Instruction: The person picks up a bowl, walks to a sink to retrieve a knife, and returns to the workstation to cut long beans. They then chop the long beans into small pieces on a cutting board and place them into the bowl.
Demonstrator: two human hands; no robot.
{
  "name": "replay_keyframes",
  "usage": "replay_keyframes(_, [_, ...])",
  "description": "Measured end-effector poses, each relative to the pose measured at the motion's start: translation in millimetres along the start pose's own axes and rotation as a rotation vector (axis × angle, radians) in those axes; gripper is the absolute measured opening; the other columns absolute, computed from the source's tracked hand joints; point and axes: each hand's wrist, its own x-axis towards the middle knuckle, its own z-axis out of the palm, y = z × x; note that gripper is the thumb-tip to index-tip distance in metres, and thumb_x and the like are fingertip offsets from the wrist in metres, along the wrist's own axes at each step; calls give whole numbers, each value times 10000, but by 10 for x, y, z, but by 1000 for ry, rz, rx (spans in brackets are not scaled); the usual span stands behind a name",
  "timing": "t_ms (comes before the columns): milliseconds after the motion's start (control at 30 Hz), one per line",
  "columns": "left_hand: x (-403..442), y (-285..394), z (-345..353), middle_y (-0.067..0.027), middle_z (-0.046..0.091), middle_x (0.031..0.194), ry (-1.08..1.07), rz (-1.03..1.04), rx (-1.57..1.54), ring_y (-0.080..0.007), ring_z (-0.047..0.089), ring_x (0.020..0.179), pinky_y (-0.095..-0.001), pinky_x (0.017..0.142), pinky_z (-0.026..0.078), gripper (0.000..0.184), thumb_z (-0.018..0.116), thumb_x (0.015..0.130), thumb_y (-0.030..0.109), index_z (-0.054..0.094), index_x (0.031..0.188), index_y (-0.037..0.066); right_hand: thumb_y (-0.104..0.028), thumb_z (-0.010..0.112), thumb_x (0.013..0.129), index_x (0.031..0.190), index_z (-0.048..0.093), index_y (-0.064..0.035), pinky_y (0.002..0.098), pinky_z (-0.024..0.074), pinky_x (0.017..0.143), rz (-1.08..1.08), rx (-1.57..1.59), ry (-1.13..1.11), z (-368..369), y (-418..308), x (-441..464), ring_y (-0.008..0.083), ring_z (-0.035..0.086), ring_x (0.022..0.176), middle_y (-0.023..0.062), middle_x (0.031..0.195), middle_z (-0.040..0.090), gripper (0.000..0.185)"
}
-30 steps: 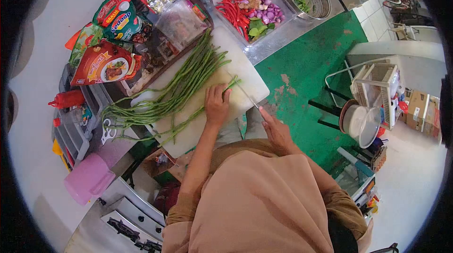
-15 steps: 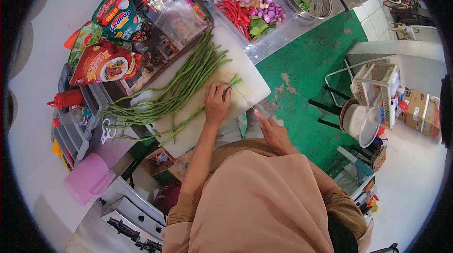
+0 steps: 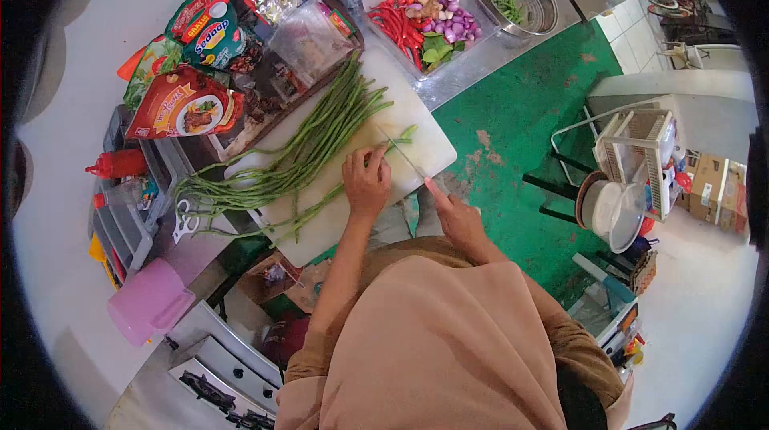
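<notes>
On the white cutting board (image 3: 316, 231) my left hand (image 3: 367, 183) presses down with curled fingers, gripping a few long beans. Their stalks (image 3: 322, 201) trail out toward the lower left from under it. A knife (image 3: 410, 161) is held in my right hand (image 3: 462, 227), its thin blade lying across the bean ends just right of my left fingers. Short green bean pieces (image 3: 406, 135) rest beside the blade. A big bundle of long beans (image 3: 308, 141) spreads over the board's left part and past its edge.
Behind the board stands a clear tray (image 3: 481, 49) of chillies, shallots and leaves. Right of it is a steel bowl (image 3: 547, 7) with cut green pieces. Seasoning packets (image 3: 180, 105), white scissors (image 3: 186, 222) and a pink jug (image 3: 148, 302) are at the left.
The knife blade has come into clear view across the bean ends, with my right hand's fingers closed round the handle. My left hand has shifted slightly left, away from the cut ends.
</notes>
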Motion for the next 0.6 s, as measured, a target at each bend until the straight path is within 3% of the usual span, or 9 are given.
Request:
replay_keyframes(133, [-59,-83,6,-67,574,970,-36,13,-16,-273,548,906,-407,789,439,193,638,821,85,669,1010,105,-141,503,941,1494,267,-296,505,497,553,17,72,3,-11,-6,0,411,599,641,179,841,569,621])
replay_keyframes(267, [-55,-89,-20,-116,573,959,-17,-109,-127,-317,544,915,-426,816,439,179,658,827,107,641,998,57,-158,483,956,1494,265,-300,511,497,569,-9,108,56,9,-5,-61,413,599,659,176,850,567,597])
replay_keyframes(300, [-62,-80,-31,-131,572,946,-17,-179,-177,-336,542,922,-433,838,436,180,671,828,121,634,987,44,-168,475,962,1495,260,-307,512,496,573,-17,90,30,0,-23,-75,413,599,659,175,864,566,592])
replay_keyframes(600, [-60,-158,-44,-122,584,942,-42,-155,-169,-333,548,930,-423,830,440,207,722,776,122,625,937,35,-191,470,964,1501,212,-342,521,501,603,13,44,-140,-29,-134,-129,414,609,678,172,908,565,615])
